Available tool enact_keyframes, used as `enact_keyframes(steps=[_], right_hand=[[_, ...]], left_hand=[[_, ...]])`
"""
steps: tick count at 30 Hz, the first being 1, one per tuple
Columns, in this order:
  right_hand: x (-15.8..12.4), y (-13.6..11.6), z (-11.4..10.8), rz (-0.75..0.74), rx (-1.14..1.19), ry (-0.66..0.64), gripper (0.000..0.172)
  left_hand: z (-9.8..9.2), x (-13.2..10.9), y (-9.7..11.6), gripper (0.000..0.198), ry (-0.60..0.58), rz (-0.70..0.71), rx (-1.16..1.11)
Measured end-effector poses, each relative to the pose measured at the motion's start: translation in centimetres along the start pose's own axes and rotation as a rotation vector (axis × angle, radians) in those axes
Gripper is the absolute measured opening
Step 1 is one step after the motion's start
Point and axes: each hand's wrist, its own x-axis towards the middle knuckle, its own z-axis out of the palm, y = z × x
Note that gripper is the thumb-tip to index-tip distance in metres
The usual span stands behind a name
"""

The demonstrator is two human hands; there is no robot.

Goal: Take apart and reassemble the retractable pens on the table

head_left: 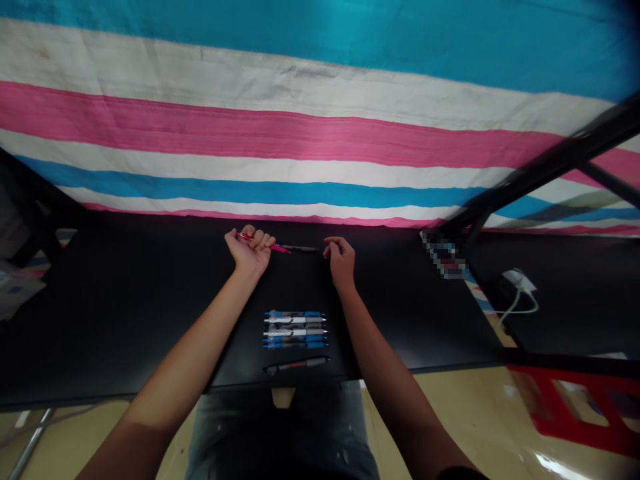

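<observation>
My left hand (253, 252) is turned palm up, its fingers curled around a pink-red pen (281, 249) whose tip sticks out to the right. Just beyond that tip, a dark grey pen (303, 249) lies on the black table. My right hand (342, 259) rests close to the right end of the grey pen, fingers loosely bent and apart, with nothing visible in them. Nearer my body, several blue and white pens (295, 331) lie side by side in a row. Below them is a single dark pen with a grey grip (296, 365).
A striped cloth (280, 137) hangs behind the black table (150, 293). A pixelated flat item (444, 255) lies at the right, beside a black metal frame (540, 170). Farther right are a white cable (523, 300) and a red plastic stool (565, 433) on the floor.
</observation>
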Motion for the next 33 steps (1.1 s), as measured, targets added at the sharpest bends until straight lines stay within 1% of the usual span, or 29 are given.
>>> enact_keyframes(steps=[7,12,15,19,21,22,24,26,28,30,32,33], right_hand=[[0.0,-0.1,0.0,0.005,-0.006,-0.002,0.021],[-0.3,-0.3,0.2,0.002,-0.015,-0.011,0.021],[-0.6,-0.5,0.3,0.005,-0.002,-0.034,0.020],[-0.9,-1.2,0.4,-0.018,0.008,-0.053,0.018],[-1.2,-1.6,0.4,-0.051,0.004,-0.087,0.019],[-1.4,-1.8,0.5,-0.065,-0.001,-0.124,0.020],[-2.0,-2.1,0.8,-0.071,-0.005,-0.240,0.023],[-2.7,-2.1,1.3,-0.048,0.008,-0.374,0.027],[-3.4,-2.0,1.9,-0.027,0.027,-0.463,0.032],[-3.6,-1.9,2.2,-0.024,0.009,-0.488,0.033],[-3.4,-2.0,2.1,-0.037,-0.026,-0.450,0.033],[-3.1,-2.0,1.9,-0.045,-0.036,-0.412,0.033]], left_hand=[[-0.1,0.2,0.1,0.051,0.005,0.019,0.004],[0.0,0.2,0.2,0.050,0.017,0.010,0.055],[0.1,0.2,0.2,0.050,0.008,0.002,0.044],[0.5,-0.1,0.3,0.054,0.032,-0.008,0.062],[0.8,-0.5,0.3,0.057,0.031,-0.022,0.091],[1.0,-0.7,0.3,0.058,0.024,-0.032,0.108],[1.3,-1.0,0.0,0.057,0.005,-0.056,0.154],[1.4,-1.3,-0.4,0.052,-0.026,-0.085,0.208],[1.4,-1.4,-1.1,0.046,-0.080,-0.115,0.259],[1.2,-1.2,-1.6,0.041,-0.153,-0.124,0.335],[0.8,-0.7,-1.8,0.036,-0.226,-0.089,0.492],[0.6,-0.4,-1.7,0.033,-0.251,-0.051,0.607]])
